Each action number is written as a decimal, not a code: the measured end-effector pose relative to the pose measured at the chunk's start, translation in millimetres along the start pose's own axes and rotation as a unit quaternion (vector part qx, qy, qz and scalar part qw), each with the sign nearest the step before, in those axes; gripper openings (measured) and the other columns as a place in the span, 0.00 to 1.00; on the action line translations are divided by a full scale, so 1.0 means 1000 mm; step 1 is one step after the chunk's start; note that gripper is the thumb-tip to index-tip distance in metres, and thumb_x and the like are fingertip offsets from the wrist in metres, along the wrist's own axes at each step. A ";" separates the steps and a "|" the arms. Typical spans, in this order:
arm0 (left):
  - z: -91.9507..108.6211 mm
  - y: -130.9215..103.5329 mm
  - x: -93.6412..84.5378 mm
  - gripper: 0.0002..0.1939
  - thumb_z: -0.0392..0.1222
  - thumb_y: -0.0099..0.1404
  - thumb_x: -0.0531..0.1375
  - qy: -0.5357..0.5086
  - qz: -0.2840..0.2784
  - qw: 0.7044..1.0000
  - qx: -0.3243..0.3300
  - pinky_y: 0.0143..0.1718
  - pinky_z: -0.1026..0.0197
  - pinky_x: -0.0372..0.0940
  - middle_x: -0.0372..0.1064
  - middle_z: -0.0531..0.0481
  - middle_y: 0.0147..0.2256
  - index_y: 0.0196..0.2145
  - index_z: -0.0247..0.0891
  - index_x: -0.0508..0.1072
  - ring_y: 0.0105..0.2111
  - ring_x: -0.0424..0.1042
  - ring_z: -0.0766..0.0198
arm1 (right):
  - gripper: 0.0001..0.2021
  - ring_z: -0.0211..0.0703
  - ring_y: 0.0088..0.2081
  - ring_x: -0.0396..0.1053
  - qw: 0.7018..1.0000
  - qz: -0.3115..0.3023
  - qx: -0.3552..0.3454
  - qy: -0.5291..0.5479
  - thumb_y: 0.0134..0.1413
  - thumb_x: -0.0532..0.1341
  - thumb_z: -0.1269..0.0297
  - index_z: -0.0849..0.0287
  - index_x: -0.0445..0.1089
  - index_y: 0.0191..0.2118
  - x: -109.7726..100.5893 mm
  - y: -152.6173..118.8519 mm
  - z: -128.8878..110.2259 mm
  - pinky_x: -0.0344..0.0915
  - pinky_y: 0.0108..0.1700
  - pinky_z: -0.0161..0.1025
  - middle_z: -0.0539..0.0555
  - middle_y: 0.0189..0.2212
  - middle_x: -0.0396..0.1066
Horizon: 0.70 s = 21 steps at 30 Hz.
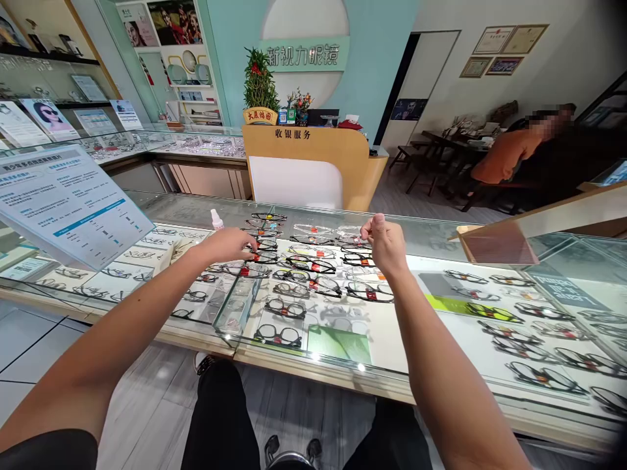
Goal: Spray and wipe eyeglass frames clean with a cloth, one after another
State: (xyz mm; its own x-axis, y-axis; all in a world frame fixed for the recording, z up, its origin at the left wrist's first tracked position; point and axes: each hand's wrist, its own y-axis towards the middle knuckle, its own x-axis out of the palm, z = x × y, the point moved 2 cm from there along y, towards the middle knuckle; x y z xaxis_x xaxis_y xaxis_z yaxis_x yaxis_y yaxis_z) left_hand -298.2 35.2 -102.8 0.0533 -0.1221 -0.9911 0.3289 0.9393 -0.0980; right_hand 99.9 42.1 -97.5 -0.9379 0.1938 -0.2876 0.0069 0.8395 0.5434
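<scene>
My left hand [228, 246] reaches over the glass counter, its fingers curled down at the edge of a dark pair of eyeglasses [265, 258] in a column of frames. The fingertips seem to pinch it, though part of the grip is hidden. Just above the counter's far side, my right hand [388, 247] is closed with the thumb up; whatever its fingers hold, if anything, does not show. Near it lie a black pair of glasses with a red tag [371, 293] and another dark pair [313, 264]. A small white bottle [216, 220] stands behind my left hand.
The glass display counter [343, 365] holds many more frames, left and right. A tilted printed sign [73, 202] stands at left. A wooden-edged mirror or stand [504, 245] is at right. Beyond are a reception desk [313, 147] and a person in orange [507, 153].
</scene>
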 end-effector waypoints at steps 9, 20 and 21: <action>-0.003 0.019 0.009 0.09 0.53 0.65 0.68 0.019 0.009 1.000 0.013 0.35 0.59 0.57 0.88 0.48 0.44 0.37 0.52 0.89 0.37 0.80 0.52 | 0.45 0.34 0.18 0.37 0.985 -0.017 0.085 0.150 0.51 0.49 0.09 0.52 0.64 0.17 -0.001 0.004 0.000 0.37 0.26 0.42 0.43 0.12 0.42; 0.058 -0.002 -0.038 0.18 0.62 0.67 0.67 -0.135 0.220 0.963 0.079 0.30 0.57 0.50 0.71 0.50 0.24 0.32 0.46 0.86 0.26 0.65 0.58 | 0.34 0.33 0.17 0.38 0.832 -0.194 0.172 0.491 0.60 0.61 0.25 0.52 0.61 0.23 0.011 0.003 -0.002 0.43 0.21 0.35 0.40 0.14 0.42; 0.072 0.002 -0.039 0.18 0.61 0.66 0.68 -0.189 0.253 0.944 0.099 0.31 0.57 0.51 0.69 0.51 0.24 0.30 0.44 0.84 0.26 0.64 0.60 | 0.29 0.34 0.18 0.39 0.817 -0.192 0.178 0.514 0.61 0.65 0.34 0.53 0.61 0.25 0.015 0.001 -0.003 0.44 0.22 0.35 0.40 0.15 0.44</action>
State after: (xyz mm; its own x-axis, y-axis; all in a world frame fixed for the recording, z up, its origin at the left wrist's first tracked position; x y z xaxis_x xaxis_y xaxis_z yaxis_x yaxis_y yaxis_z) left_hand -231.8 19.0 -58.4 0.5706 0.1851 -0.8001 0.3385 0.8346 0.4346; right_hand 85.3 44.7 -98.7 -0.6884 -0.4939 0.5312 -0.4282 0.8678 0.2520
